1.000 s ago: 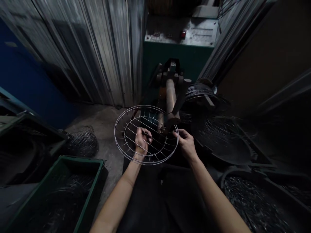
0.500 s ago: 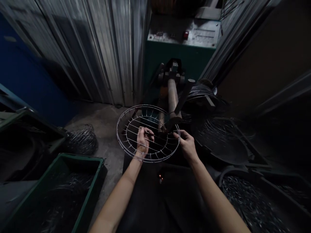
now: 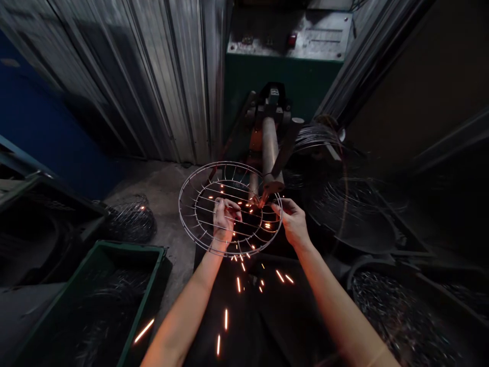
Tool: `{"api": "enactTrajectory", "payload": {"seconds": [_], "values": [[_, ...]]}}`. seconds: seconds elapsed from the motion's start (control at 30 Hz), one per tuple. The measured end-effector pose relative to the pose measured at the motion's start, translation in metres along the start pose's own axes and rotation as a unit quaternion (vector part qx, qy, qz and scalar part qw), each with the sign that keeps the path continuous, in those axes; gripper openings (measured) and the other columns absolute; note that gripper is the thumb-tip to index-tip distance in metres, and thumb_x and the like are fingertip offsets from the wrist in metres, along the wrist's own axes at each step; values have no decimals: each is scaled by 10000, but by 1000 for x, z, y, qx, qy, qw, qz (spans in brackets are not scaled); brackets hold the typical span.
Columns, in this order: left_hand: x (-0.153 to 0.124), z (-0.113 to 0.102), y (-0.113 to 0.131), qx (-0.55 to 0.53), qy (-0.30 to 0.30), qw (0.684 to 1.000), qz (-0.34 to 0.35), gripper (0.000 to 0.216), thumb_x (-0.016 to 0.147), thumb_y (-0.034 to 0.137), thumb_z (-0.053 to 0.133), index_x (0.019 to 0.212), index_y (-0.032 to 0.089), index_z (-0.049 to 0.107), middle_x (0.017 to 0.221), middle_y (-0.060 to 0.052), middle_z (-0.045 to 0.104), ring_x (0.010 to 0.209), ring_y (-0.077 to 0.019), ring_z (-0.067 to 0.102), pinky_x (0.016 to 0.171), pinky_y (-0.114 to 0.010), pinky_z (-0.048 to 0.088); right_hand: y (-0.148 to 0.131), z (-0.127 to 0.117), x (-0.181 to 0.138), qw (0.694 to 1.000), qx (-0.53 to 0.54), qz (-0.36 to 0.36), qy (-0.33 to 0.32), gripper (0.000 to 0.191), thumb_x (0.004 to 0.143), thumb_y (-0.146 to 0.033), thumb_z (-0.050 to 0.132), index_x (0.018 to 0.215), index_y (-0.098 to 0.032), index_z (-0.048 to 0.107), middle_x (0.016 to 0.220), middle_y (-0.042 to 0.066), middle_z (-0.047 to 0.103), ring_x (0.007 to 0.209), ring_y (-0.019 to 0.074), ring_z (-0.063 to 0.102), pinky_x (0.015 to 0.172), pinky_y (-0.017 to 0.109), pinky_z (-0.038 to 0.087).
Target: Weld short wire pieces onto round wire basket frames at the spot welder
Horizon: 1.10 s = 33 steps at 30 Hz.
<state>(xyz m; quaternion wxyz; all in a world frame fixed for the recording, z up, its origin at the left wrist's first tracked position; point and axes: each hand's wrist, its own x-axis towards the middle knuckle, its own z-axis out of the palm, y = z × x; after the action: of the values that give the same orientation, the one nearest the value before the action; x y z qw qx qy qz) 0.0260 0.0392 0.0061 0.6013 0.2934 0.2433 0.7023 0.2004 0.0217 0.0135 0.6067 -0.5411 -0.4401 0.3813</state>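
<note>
A round wire basket (image 3: 185,224) with parallel bars across its inner ring is held level under the arm of a spot welder (image 3: 270,148). My left hand (image 3: 224,216) is closed on the bars inside the ring; its fingertips are partly hidden. At the right rim, my right hand (image 3: 292,219) pinches the wire close to the electrode tips (image 3: 262,200). The tips meet the basket near the right side of its inner ring. Orange sparks (image 3: 239,284) fly out from there, downward and over my forearms.
A green crate (image 3: 133,244) with metal pieces stands at lower left, beside a tangled wire bundle (image 3: 132,219). To the right are coiled wire (image 3: 319,135) and a tub of small metal pieces (image 3: 397,316). Behind stands a corrugated metal wall (image 3: 168,81).
Sparks now burst from the electrode tips, where only a small glow showed below the basket before. The basket has shifted slightly left, still in both hands.
</note>
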Motion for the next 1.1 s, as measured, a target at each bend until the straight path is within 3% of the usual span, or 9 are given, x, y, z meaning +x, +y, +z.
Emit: {"api": "enactTrajectory", "payload": {"seconds": [0.23,0.43,0.7,0.87,1.1], "values": [[-9,6,-2,10,47,999,13,334,845,486,527,714,189,445,653,21,583,465,-97,542,424,-213,457,-8,-14,-16,995,-83,-16,-56,319,676,-475,719,858,-214,689,839,30,692,786,178,608,723,314,480],[-4,8,-2,13,62,998,3,310,848,462,507,712,188,455,665,18,578,481,-92,538,428,-202,450,-8,-8,-7,996,-82,-27,-11,302,680,-491,712,761,-202,678,751,13,672,736,171,595,719,312,465],[0,2,-8,34,51,998,18,313,841,478,511,735,193,436,679,19,576,506,-95,550,478,-217,474,1,-3,7,999,-47,-17,-18,296,679,-474,724,781,-201,676,759,22,674,704,167,590,664,299,463],[-2,0,-7,37,30,999,23,304,845,466,529,750,202,412,704,20,596,537,-107,577,514,-235,498,6,-15,-9,999,-42,1,-19,274,684,-463,728,781,-210,683,769,17,678,715,159,594,670,290,460],[-7,7,-9,76,78,994,30,322,892,472,439,768,182,501,711,6,578,545,-97,573,515,-216,494,-5,-18,-23,996,-77,-7,-45,304,681,-461,733,861,-219,688,853,25,691,814,191,610,768,327,473]]}}
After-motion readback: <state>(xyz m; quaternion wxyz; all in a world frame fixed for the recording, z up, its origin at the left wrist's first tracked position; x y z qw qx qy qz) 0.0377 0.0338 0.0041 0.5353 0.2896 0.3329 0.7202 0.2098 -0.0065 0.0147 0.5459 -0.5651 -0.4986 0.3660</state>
